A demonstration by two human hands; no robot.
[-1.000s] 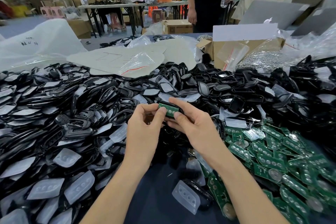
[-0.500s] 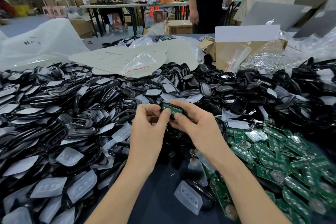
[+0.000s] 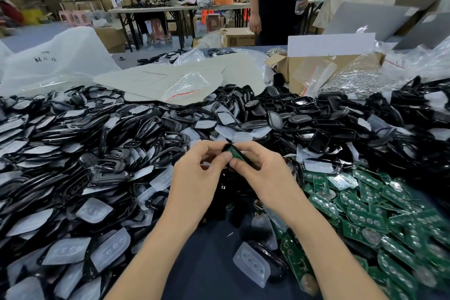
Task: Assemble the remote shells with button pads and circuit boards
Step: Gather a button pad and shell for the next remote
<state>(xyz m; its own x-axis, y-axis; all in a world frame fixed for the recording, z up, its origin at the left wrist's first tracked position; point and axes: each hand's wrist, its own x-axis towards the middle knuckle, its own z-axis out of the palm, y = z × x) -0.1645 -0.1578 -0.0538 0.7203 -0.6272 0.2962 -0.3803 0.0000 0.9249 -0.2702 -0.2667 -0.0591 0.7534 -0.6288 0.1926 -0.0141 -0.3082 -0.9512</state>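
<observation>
My left hand [image 3: 198,179] and my right hand [image 3: 264,174] meet above the middle of the table. Together they hold a black remote shell [image 3: 237,154] with a green circuit board set in it; both thumbs and forefingers pinch its edges. A big heap of black shells [image 3: 97,153] mixed with translucent button pads [image 3: 93,209] fills the left and the back. Loose green circuit boards [image 3: 365,214] lie piled at the right. One button pad [image 3: 252,264] lies alone near the front edge.
A dark blue table top [image 3: 207,263] shows between my forearms. Behind the heap lie plastic bags [image 3: 185,85] and an open cardboard box [image 3: 316,68] beside a pile of small metal parts [image 3: 353,83]. Two people stand at the far side.
The shell with the board has tilted in my fingers, so less of the green board shows. Both hands stayed in place, thumbs pressing closer together.
</observation>
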